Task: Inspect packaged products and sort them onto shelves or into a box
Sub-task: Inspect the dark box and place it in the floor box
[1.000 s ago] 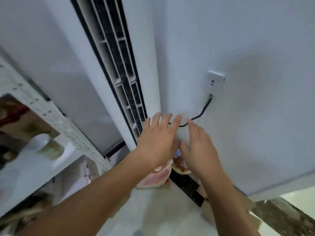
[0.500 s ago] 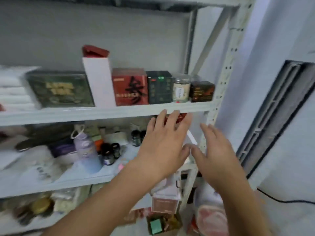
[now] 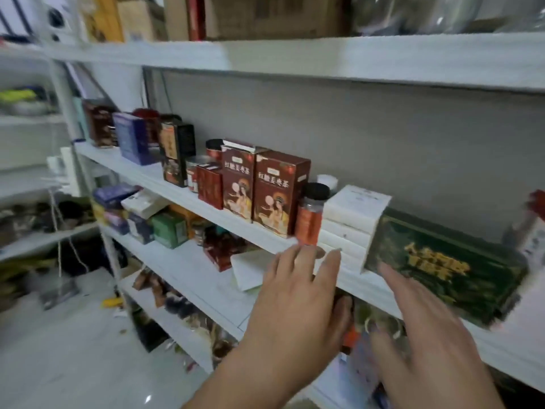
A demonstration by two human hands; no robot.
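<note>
On the shelf, two upright dark-red illustrated boxes

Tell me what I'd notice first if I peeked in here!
Two open hands reach toward the shelf: the left hand below an orange bottle, the right hand in front of a dark green box. Left of the bottle stand two matching red boxes picturing a lady.

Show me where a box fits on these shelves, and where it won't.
Lower shelf: bare patch between the green box and the white packet, in front of the red box. Middle shelf: only a narrow front strip before the blue box. From the tea boxes through the orange bottle and white boxes to the green flat box, it is packed.
</note>
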